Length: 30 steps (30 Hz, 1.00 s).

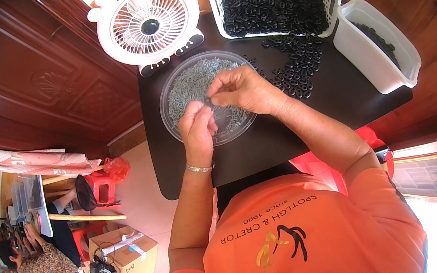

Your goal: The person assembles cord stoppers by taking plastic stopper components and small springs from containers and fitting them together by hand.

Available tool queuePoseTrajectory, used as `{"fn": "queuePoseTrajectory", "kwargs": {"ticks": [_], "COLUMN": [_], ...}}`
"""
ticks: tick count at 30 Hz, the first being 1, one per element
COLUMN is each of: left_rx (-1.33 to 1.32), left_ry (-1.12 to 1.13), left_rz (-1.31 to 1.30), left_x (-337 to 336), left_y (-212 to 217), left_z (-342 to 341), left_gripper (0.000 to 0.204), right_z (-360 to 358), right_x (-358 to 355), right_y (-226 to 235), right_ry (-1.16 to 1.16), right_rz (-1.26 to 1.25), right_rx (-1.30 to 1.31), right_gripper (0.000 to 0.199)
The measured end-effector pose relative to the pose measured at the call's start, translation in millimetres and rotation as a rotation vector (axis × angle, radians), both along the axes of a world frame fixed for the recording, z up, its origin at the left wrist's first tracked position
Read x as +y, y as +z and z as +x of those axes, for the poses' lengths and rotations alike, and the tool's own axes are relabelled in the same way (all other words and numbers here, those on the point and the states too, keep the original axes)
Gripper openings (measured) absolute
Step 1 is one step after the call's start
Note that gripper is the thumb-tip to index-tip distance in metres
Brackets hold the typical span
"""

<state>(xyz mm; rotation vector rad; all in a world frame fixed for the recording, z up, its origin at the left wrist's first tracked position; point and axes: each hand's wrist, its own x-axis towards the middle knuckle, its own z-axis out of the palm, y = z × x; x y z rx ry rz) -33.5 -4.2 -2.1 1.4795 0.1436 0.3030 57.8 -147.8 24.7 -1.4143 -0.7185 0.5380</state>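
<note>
Grey pcs — sm., slim, loosely heaped, in rd. clear tray

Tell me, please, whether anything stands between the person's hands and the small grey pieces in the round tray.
Nothing visible does: the left hand and right hand are over the round tray, which shows no lid, and the small grey pieces lie exposed. The pink-and-white fan stands beyond the tray, out of the way.

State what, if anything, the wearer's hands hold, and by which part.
Cannot be told: the left hand and right hand are close together over the round tray of small grey pieces, but anything pinched there is too small to make out.
</note>
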Motion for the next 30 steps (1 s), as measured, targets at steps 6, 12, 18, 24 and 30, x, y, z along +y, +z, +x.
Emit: {"fn": "queuePoseTrajectory", "kwargs": {"ticks": [6,12,18,24,30], "left_rx": [-0.014,-0.021,0.017,0.004,-0.007], "left_ry": [0.028,0.082,0.091,0.073,0.072], "left_rz": [-0.05,-0.179,-0.251,-0.3,-0.205], "left_x": [-0.2,-5.3,-4.2,-6.6,-6.0], "left_y": [-3.0,-2.2,-1.7,3.4,0.2], "left_z": [0.8,1.8,2.3,1.7,2.9], "left_gripper": [0.016,0.013,0.012,0.012,0.014], "right_z": [-3.3,-12.8,-18.7,-18.9,-18.0], "right_x": [3.3,7.3,11.4,8.0,10.6], "right_y": [-0.3,-5.8,1.2,4.3,0.4], "right_ry": [-0.026,-0.072,-0.146,-0.132,-0.136], "right_rz": [-0.036,-0.037,-0.129,-0.106,-0.11], "right_rx": [-0.012,-0.131,-0.267,-0.354,-0.456], "right_gripper": [0.014,0.024,0.029,0.029,0.027]}}
